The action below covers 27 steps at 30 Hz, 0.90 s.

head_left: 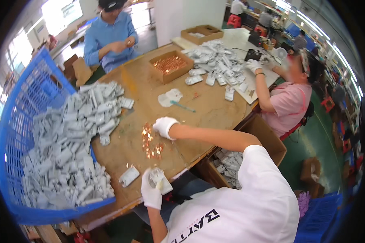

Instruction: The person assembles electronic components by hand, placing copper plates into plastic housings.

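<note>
My left hand (151, 190), in a white glove, grips a light grey plastic housing (161, 180) near the front edge of the brown table (215, 109). My right hand (164, 126), also gloved, reaches forward with its fingers curled at the far end of a scatter of small copper pieces (150, 143) on the table. Whether it pinches one I cannot tell. A second grey housing (129, 176) lies flat just left of my left hand.
A blue basket (16, 133) at left spills several grey housings (85, 117) onto the table. A cardboard box of copper pieces (171, 65) stands farther back. A person in blue sits opposite, a person in pink at right beside another heap (217, 65). A cardboard box (267, 137) stands under the table edge.
</note>
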### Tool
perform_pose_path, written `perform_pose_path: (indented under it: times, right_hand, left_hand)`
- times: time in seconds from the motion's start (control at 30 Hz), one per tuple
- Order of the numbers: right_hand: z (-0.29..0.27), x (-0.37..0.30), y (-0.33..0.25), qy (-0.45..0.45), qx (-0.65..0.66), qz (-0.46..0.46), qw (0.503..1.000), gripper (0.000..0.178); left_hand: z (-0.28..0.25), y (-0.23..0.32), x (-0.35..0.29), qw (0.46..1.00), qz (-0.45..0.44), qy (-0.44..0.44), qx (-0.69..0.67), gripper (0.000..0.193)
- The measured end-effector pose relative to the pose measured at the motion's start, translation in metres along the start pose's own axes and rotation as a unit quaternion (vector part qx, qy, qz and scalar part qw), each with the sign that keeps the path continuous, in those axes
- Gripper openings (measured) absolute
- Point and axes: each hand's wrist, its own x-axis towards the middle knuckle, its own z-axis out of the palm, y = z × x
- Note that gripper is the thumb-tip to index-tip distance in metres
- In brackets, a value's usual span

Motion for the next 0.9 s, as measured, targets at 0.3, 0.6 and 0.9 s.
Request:
perform_pose_path:
  times: [0.3, 0.6, 0.9]
  right_hand:
    - [-0.023, -0.077, -0.063, 0.142, 0.465, -0.08, 0.87, 0.012]
    - [0.009, -0.087, -0.1, 0.246, 0.434, -0.085, 0.863, 0.016]
    - [0.01, -0.096, -0.096, 0.175, 0.493, -0.003, 0.852, 0.018]
  left_hand:
    - [0.003, 0.051, 0.05, 0.972, 0.079, 0.125, 0.18, 0.044]
    - [0.02, 0.062, 0.035, 0.941, 0.07, 0.213, 0.254, 0.034]
    - [0.023, 0.052, 0.008, 0.938, 0.136, 0.208, 0.241, 0.035]
